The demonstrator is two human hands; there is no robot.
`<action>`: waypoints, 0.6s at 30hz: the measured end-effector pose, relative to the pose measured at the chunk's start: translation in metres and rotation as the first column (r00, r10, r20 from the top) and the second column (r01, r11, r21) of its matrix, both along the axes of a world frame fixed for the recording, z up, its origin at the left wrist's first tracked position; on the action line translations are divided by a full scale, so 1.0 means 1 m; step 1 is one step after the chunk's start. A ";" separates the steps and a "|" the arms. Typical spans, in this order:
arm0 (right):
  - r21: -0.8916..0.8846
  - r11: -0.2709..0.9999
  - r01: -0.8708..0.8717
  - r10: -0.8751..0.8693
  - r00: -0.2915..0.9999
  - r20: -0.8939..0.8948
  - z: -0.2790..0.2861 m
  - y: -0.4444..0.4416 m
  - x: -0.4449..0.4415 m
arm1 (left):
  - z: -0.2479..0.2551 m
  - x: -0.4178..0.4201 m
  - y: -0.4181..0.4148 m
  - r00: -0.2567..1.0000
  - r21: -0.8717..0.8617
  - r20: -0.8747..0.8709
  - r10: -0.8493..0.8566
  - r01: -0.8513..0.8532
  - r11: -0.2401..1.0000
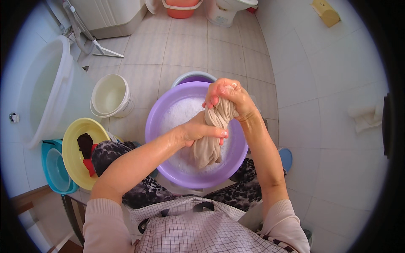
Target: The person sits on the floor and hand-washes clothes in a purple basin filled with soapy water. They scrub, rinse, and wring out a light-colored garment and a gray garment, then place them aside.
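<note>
A twisted, wet beige cloth (207,150) hangs above a purple plastic basin (153,126) of sudsy water (180,112). My right hand (229,95) grips the upper end of the cloth, its fingers curled over the bunched fabric. Lower down, my left hand (197,129) is wrapped around the middle, with the thumb lying across the front. Below that thumb the loose end droops over the foam; whether its tip touches the water I cannot tell. Both hands and forearms look wet.
Left of the basin stand a white bucket (125,109) and a yellow basin (71,151) with dark and red cloths. A large translucent tub (65,72) of water is farther left. Behind the purple basin is another basin (186,76). A floor squeegee (107,54) leans nearby; tiled wall (341,126) bounds the right.
</note>
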State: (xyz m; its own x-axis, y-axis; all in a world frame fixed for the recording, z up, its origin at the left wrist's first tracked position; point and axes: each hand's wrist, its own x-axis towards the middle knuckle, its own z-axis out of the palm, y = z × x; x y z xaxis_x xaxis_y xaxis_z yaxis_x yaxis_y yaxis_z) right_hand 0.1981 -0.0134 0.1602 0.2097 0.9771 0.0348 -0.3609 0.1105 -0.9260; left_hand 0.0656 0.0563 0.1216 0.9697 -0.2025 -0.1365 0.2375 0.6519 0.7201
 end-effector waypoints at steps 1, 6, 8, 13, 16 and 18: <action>-0.051 0.998 0.034 -0.035 0.999 -0.015 0.005 0.001 -0.004 | -0.005 0.003 0.000 1.000 0.028 0.000 0.013 -0.013 1.000; -0.247 0.938 0.244 -0.232 0.970 0.076 0.013 0.003 -0.014 | 0.007 0.003 -0.007 0.986 0.161 -0.064 0.152 -0.140 0.977; -0.267 0.908 0.324 -0.251 0.929 0.274 0.018 0.003 -0.020 | 0.009 0.003 -0.008 0.977 0.245 -0.080 0.197 -0.173 0.954; -0.264 0.835 0.484 -0.281 0.786 0.552 0.023 0.008 -0.035 | 0.008 0.003 -0.012 0.945 0.430 -0.027 0.325 -0.283 0.857; -0.235 0.793 0.562 -0.298 0.694 0.655 0.025 0.009 -0.045 | 0.009 0.002 -0.009 0.958 0.466 -0.036 0.284 -0.235 0.853; -0.177 0.788 0.590 -0.325 0.643 0.694 0.023 0.010 -0.049 | 0.007 0.003 -0.008 0.963 0.512 -0.030 0.268 -0.216 0.831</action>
State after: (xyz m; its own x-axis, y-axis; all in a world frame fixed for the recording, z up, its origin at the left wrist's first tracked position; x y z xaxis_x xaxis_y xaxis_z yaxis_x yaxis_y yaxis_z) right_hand 0.1493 -0.0032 0.1832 0.6939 0.7201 -0.0034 0.2859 -0.2799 -0.9165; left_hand 0.0686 0.0488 0.1288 0.9554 0.1579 -0.2496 0.2048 0.2552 0.9450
